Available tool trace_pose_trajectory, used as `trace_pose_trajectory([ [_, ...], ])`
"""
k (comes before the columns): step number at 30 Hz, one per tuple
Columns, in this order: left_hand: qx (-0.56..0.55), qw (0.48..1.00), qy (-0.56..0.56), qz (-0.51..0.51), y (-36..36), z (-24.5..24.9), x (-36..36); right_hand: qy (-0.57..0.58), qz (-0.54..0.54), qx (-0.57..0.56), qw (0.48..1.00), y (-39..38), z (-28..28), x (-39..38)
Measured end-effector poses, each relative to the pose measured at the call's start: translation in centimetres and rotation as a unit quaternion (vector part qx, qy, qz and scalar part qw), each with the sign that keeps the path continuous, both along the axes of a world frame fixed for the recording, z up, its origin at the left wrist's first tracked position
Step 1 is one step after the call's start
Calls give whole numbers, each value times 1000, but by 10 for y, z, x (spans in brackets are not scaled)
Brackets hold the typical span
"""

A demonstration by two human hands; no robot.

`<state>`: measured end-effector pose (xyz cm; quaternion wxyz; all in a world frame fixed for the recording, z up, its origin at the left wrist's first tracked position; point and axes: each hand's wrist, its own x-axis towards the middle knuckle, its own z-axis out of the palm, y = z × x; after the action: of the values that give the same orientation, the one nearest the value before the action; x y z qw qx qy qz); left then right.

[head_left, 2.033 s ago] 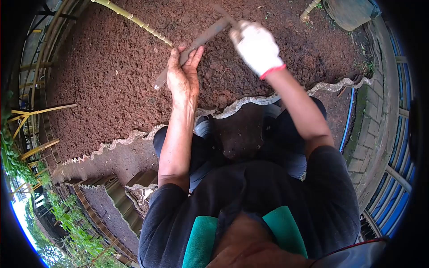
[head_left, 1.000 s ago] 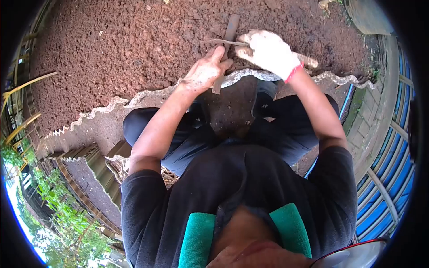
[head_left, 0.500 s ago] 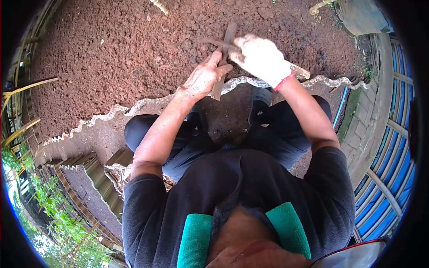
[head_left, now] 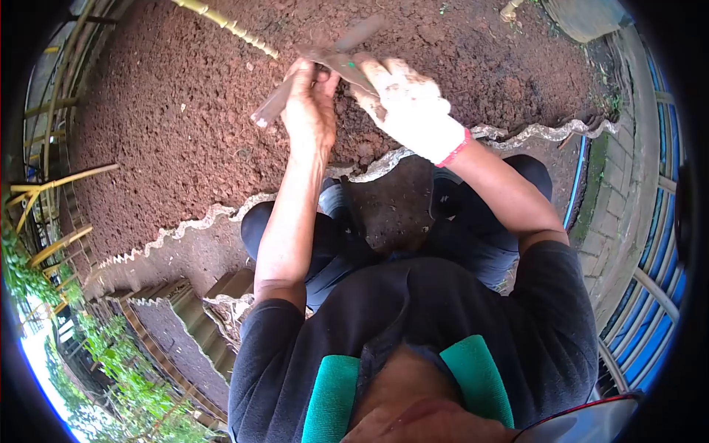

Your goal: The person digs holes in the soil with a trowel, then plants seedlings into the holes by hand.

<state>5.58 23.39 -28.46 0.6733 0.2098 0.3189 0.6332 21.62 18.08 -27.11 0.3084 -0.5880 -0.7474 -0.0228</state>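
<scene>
Left hand: My left hand [head_left: 310,118] is closing its grip tight around the middle of a flat metal bar [head_left: 272,108]. The fingers are wrapping over the top of it.
Right hand: My right hand [head_left: 410,107] is wearing a white glove. Its grip is closing on a small blade [head_left: 332,60], and the glove is hiding the handle. The blade is crossing over the bar, just by my left fingers.
Where the bar is: I am holding it up in the air over the soil bed [head_left: 170,111], near the front edge. It is tilting, with one end pointing to the left edge and the other to the far edge.
How it is going to feel: I am guessing it is hard and stiff and a bit heavy. It is looking dirty and rough, so it is likely not slipping much. Its thin sides may be sharp.
Where to hold: I am thinking the middle is best, pressing on the flat sides and staying off the thin sides.
Around: A wavy sheet [head_left: 199,221] is running along the front edge of the bed. A bamboo stick [head_left: 229,28] is lying near the far left corner.
</scene>
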Motion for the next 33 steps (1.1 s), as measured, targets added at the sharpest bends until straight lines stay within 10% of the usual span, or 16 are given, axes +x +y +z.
trace_pose_trajectory([
  [8, 14, 999, -38, -8, -1, 4, -1, -53, -93, -60, 992, 28, 7, 26],
  [11, 4, 1000, -17, 6, 5, 1, -2, 37, -117, 109, 986, 47, -8, 48],
  [14, 61, 998, 18, -14, 2, -5, 7, -18, -26, -10, 999, 24, 19, 17],
  [16, 63, 969, 238, 8, -13, 22, 19, 0, 0, 68, 998, 18, 4, 14],
  [18, 111, 937, 330, -11, -25, 24, 12, 26, -27, -82, 996, 30, 17, 38],
  [20, 231, 799, 554, -49, -29, 29, 3, -7, -70, -143, 987, 41, 26, 69],
  [27, 136, 897, 411, -87, -19, 28, 15, 102, -258, -249, 928, -2, 72, 188],
  [33, 119, 932, 327, -101, -7, 7, 17, 337, -404, -17, 850, -125, 35, 276],
])
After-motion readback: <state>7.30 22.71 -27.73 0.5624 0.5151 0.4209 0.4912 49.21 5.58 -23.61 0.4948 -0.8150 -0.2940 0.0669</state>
